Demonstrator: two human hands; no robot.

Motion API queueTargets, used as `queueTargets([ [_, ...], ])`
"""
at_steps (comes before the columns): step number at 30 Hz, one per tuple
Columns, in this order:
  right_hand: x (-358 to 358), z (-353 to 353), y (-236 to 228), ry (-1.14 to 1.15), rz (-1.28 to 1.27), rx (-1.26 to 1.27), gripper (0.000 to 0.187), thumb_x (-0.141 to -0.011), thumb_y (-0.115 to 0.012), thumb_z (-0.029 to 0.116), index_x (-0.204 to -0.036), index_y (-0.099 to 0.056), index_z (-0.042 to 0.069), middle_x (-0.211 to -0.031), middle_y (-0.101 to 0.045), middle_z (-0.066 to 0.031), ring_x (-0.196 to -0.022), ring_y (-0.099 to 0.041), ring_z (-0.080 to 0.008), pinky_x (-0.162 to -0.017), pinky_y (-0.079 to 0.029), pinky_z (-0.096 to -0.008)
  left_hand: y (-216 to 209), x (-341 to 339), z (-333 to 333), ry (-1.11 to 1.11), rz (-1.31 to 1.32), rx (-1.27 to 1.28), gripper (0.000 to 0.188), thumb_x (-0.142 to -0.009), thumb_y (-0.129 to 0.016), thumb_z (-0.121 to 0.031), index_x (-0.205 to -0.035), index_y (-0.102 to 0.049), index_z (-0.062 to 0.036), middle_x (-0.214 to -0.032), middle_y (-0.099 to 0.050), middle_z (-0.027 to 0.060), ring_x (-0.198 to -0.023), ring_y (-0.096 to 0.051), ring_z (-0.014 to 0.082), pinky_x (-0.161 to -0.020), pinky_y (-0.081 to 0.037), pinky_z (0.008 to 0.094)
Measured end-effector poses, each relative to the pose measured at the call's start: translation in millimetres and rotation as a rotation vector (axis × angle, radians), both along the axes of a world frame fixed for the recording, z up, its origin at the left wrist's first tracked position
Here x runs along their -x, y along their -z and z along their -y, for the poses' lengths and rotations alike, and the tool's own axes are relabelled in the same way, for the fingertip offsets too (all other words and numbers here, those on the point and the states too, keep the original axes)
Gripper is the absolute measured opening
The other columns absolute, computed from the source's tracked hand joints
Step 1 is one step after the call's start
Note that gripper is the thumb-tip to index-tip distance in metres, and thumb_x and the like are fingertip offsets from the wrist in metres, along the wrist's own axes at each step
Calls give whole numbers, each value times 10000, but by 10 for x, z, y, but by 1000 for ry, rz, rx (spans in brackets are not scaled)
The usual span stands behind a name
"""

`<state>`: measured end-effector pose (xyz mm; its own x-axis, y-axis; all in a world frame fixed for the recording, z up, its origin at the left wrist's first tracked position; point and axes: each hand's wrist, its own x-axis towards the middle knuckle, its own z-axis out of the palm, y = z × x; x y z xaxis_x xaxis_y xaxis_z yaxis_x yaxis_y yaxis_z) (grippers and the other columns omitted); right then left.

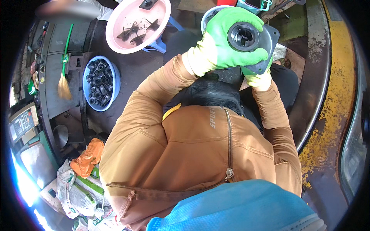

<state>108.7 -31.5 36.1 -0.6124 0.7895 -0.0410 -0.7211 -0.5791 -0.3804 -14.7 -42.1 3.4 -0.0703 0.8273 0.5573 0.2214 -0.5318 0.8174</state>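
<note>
Both my hands wear green-coated gloves with pale yellow cuffs. My left hand is closed around a black moulded part, a squarish flange with corner holes and a round hollow collar. Thumb and fingers wrap the collar, whose opening faces up at me and shows dark ribs inside. Below the flange's lower corner, my right hand grips the part from underneath; its fingers are mostly hidden. Beyond my left hand a pale basin is partly covered by the glove.
A pink basin holding several dark, stemmed pieces rests on a blue stool. A blue tub full of small black parts stands left. A broom, sacks and an orange bag lie further left. A worn yellow metal edge curves along my right.
</note>
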Motion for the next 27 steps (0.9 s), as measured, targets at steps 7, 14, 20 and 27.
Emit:
queueTargets([
  [7,-31,-246,326,-187,125,-436,396,-828,-715,233,-1133,-501,96,-1023,-553,-27,-948,-542,-123,-837,-473,-275,-59,166,41,164,-52,46,411,-670,-813,-118,-1040,-645,-56,-1126,-653,95,-1069,-603,208,-962,-465,350],
  [14,-285,-234,536,-204,659,-1065,482,-820,-726,107,-1252,-532,16,-1174,-619,-99,-1056,-609,-183,-885,-518,-322,-144,313,98,445,14,283,402,-670,-809,-126,-1026,-640,-43,-1127,-653,103,-1083,-602,225,-964,-466,364],
  [20,-131,-163,720,-220,620,-968,510,-829,-722,102,-1282,-507,16,-1199,-608,-111,-1078,-604,-195,-910,-509,-331,-10,492,-133,926,-23,324,461,-616,-812,-207,-1003,-637,-27,-1120,-653,119,-1115,-588,261,-988,-442,400],
  [27,-46,-397,627,153,721,-1013,542,-838,-716,95,-1318,-477,15,-1228,-595,-126,-1104,-599,-208,-940,-498,-342,-291,626,-305,120,-643,-276,731,-611,-829,-336,-1236,-580,-50,-1297,-561,167,-1265,-475,329,-1052,-382,434],
])
